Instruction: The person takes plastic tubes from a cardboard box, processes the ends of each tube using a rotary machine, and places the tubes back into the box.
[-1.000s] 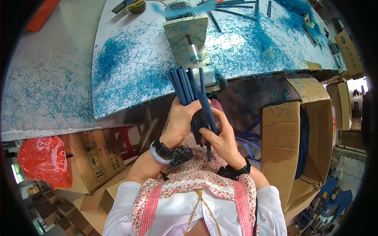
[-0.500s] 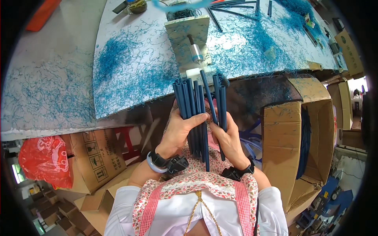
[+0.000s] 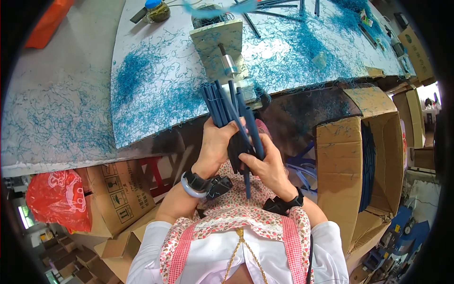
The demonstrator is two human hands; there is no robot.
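My left hand [image 3: 215,144] is closed round a bundle of dark blue plastic tubes [image 3: 215,105], its thumb laid across them. The tubes' hollow ends point away from me, near the table's front edge. My right hand [image 3: 268,163] grips a few more blue tubes [image 3: 254,135] against the right side of the bundle; these look tilted and slightly blurred. One tube [image 3: 247,184] hangs lower than the others, toward my apron. Just beyond the tube ends stands a small machine with a metal chuck [image 3: 229,65] and a pale block under it.
Blue curly shavings [image 3: 132,73] litter the white board [image 3: 265,57]. Several loose tubes [image 3: 279,14] and a blue-lidded jar [image 3: 157,10] lie farther back. At right, an open cardboard box [image 3: 338,170] holds dark blue tubes. A red plastic bag [image 3: 56,199] is on a carton at left.
My right hand has moved left and slightly up, bringing its tubes against the left-hand bundle. The left hand has risen a little, with its tubes nearer the machine.
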